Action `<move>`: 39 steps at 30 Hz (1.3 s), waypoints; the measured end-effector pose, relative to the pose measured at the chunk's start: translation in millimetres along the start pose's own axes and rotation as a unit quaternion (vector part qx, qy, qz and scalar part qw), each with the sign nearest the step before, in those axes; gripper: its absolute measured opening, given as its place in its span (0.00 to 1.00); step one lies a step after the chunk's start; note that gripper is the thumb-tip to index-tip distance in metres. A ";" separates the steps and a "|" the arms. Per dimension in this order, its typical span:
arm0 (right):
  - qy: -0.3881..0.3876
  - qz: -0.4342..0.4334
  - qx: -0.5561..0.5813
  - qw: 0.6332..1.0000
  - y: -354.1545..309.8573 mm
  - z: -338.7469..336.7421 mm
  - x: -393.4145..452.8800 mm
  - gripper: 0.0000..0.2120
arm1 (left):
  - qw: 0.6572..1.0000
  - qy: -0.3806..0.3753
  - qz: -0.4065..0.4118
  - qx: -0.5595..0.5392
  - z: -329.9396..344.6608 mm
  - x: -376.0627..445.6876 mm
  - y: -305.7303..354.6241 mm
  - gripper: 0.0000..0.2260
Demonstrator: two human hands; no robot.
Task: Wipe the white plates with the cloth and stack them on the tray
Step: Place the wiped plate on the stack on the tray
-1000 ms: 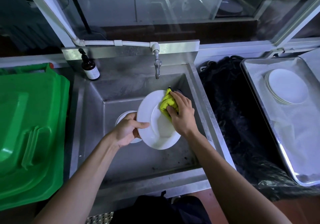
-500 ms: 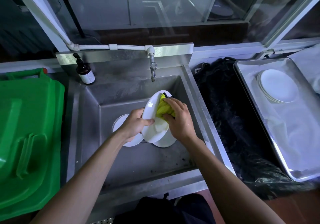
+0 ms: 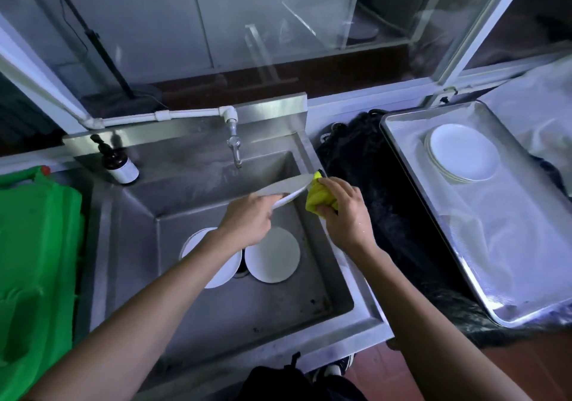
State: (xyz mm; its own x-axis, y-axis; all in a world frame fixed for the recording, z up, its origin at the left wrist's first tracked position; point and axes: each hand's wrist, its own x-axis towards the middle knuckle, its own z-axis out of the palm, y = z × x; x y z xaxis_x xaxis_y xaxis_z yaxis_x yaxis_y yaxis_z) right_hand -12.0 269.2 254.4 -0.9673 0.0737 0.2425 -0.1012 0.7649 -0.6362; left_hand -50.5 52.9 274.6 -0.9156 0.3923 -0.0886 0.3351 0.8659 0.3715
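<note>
Green bin lid (image 3: pixel 34 261) on the far left, then the steel sink (image 3: pixel 216 314) with two white plates (image 3: pixel 272 255) lying flat by the drain. Above them the left hand (image 3: pixel 247 224) grips a tilted plate (image 3: pixel 286 188) by its near edge. The right hand (image 3: pixel 343 214) clutches the yellow cloth (image 3: pixel 318 196) against that plate's rim. Far right, a plate stack (image 3: pixel 464 152) sits on the tray (image 3: pixel 402 165).

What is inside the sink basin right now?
Two white plates lie on the sink floor: the right plate in plain view, the left plate partly covered by the left forearm. The drain between them is mostly hidden.
</note>
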 end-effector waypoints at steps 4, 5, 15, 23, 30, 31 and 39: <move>0.023 0.018 -0.006 1.000 38.8 -32.9 5.3 0.27 | 0.998 0.002 0.019 0.055 8.6 26.4 33.5 0.31; 0.026 0.021 -0.007 0.999 49.3 -41.0 6.8 0.27 | 0.998 0.003 0.027 0.065 12.0 33.1 43.3 0.32; 0.085 0.082 0.018 0.993 154.8 -130.6 17.8 0.27 | 0.984 0.020 0.140 0.107 47.0 117.6 150.8 0.35; 0.135 0.146 0.053 0.979 232.3 -184.6 -2.3 0.27 | 0.970 -0.013 0.191 0.148 97.5 188.7 246.0 0.36; 0.141 0.197 0.045 0.969 289.2 -207.7 -25.9 0.27 | 0.947 -0.070 0.225 0.217 139.2 223.5 308.4 0.34; 0.140 0.198 0.038 0.969 294.5 -209.2 -28.8 0.27 | 0.944 -0.080 0.228 0.226 144.3 226.5 314.8 0.34; 0.147 0.215 0.042 0.965 323.6 -212.6 -38.4 0.27 | 0.923 -0.089 0.251 0.277 178.3 247.9 344.2 0.34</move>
State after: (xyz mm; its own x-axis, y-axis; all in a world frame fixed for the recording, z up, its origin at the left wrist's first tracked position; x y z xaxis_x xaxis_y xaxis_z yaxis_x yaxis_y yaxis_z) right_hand 41.8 649.9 194.9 -0.8180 0.5598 0.1321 0.2647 0.5702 -0.7777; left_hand -122.5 503.6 215.8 -0.5797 0.7894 -0.2020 0.8146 0.5677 -0.1192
